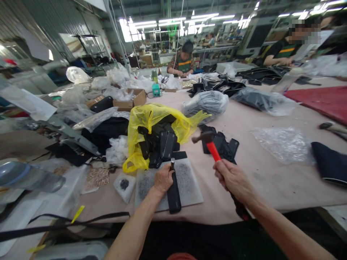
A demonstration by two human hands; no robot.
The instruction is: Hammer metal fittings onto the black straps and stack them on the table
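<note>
My right hand point(230, 177) is wrapped round the red and black handle of a hammer point(214, 148), its metal head raised to the right of the work board. My left hand point(164, 177) grips a short metal punch point(172, 164) that stands upright over a black strap-like piece point(174, 195). The punch's lower end is hidden by my fingers. Under the piece lies a worn white board point(191, 184). A yellow plastic bag point(135, 126) just beyond holds several similar black pieces point(166, 144). More black pieces point(221, 144) lie in a pile behind the hammer.
Left of the board are a small white block point(124, 187), a tray of small metal parts point(97, 178) and a large clear bottle point(29, 177). Clear plastic point(282, 144) and a dark folded piece point(329, 162) lie at right. Two people point(184, 61) work across the table.
</note>
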